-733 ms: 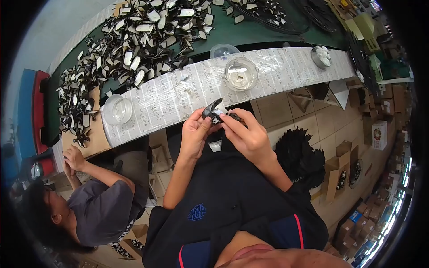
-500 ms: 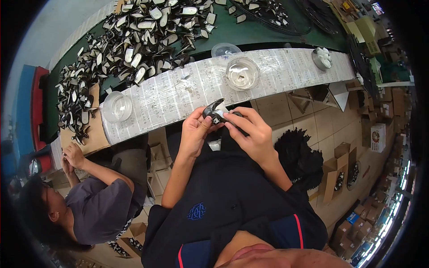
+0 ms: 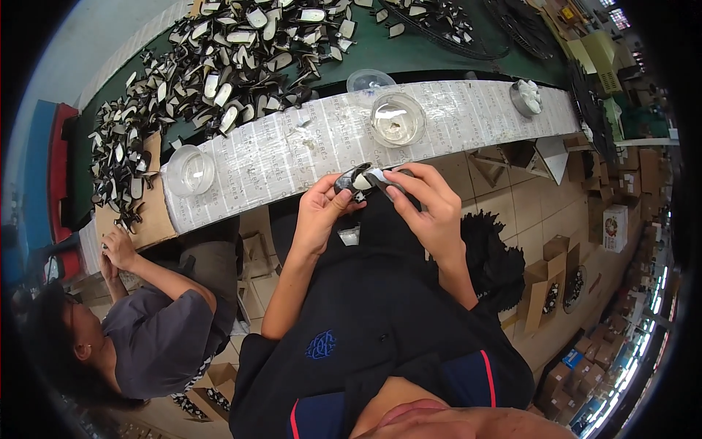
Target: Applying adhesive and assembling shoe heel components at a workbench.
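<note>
Just off the table's near edge, my left hand point(image 3: 322, 210) holds a glossy black shoe heel point(image 3: 352, 178) with a pale curved face, thumb in front and fingers behind. My right hand point(image 3: 431, 207) is closed beside it, thumb and fingers pinching a small white piece point(image 3: 378, 175) against the heel. Something dark also shows under the right fingers; its shape is mostly hidden. Beyond my hands stands a clear round tub point(image 3: 397, 121) with a little liquid. A clear lid or shallow dish point(image 3: 369, 82) lies behind it.
Many black heels with pale faces point(image 3: 241, 66) are heaped on the green table point(image 3: 344, 72). Another clear tub point(image 3: 190, 170) and a tin of white wads point(image 3: 526, 98) stand on the paper-covered strip. A co-worker point(image 3: 161, 322) sits at left. Black material point(image 3: 493, 256) hangs at right, near open cartons point(image 3: 552, 282).
My right hand has shifted slightly right and up, turning at the wrist. The heel has tilted in my left hand, which stays nearly in place.
</note>
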The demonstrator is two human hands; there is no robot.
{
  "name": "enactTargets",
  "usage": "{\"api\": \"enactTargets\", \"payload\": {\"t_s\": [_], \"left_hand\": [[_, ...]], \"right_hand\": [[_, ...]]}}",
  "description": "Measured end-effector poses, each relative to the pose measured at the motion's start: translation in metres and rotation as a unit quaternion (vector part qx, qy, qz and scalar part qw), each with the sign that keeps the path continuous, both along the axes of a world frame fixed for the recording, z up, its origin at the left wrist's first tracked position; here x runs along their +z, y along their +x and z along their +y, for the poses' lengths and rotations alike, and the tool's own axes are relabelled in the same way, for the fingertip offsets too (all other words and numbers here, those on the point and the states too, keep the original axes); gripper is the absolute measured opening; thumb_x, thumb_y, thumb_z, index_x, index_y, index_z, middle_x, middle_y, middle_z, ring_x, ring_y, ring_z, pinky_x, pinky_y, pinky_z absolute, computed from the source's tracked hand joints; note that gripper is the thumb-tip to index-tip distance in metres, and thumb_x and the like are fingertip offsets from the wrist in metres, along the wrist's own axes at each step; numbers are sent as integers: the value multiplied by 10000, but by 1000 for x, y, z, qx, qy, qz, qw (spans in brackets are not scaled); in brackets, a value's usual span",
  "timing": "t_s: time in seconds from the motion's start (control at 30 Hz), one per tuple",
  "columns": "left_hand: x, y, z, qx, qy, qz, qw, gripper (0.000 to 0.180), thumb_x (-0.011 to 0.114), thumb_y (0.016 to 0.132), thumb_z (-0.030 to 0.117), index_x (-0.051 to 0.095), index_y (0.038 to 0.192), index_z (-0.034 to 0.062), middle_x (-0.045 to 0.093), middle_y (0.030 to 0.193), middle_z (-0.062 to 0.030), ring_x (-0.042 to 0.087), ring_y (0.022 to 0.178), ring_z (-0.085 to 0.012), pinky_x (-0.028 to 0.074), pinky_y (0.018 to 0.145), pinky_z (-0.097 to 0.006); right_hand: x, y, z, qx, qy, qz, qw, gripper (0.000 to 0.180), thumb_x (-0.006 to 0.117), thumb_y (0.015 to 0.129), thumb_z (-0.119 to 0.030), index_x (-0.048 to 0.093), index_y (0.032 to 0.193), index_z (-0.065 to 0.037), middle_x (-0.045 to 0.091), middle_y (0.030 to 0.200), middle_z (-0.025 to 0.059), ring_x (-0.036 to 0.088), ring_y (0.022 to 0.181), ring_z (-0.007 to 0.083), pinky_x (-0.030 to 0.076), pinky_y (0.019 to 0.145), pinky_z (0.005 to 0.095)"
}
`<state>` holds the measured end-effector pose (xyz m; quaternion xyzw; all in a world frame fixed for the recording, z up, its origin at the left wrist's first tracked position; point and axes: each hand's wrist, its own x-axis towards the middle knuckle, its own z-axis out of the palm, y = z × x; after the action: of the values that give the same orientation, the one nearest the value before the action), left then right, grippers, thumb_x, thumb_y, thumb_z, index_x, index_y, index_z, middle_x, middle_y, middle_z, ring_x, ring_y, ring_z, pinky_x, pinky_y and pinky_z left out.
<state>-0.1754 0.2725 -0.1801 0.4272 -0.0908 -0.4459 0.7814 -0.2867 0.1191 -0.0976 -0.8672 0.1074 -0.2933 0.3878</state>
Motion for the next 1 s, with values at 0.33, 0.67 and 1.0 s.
{"api": "enactTargets", "payload": {"t_s": [0.33, 0.67, 1.0], "left_hand": [[7, -3, 0, -1, 19, -13, 1000, 308, 619, 933, 111, 528, 1188, -36, 656, 1057, -86, 638, 953, -140, 564, 854, -327], [7, -4, -1, 3, 24, -27, 999, 290, 622, 931, 104, 543, 1173, -34, 663, 1042, -89, 646, 932, -139, 560, 838, -311], [8, -2, -1, 0, 34, -4, 999, 292, 578, 962, 159, 538, 1187, -22, 656, 1083, -96, 649, 966, -156, 568, 847, -338]], "right_hand": [[0, 3, 6, 60, -27, 33, 997, 275, 701, 810, -20, 672, 1082, -48, 608, 1018, 121, 638, 747, 232, 536, 651, 319], [-11, 5, 7, -16, -75, 11, 997, 277, 708, 788, 24, 687, 1057, -37, 610, 999, 106, 620, 761, 207, 513, 642, 298], [-5, 2, 3, -94, -30, 4, 995, 235, 709, 798, 17, 689, 1029, -16, 621, 987, 98, 649, 788, 181, 537, 630, 264]]}}
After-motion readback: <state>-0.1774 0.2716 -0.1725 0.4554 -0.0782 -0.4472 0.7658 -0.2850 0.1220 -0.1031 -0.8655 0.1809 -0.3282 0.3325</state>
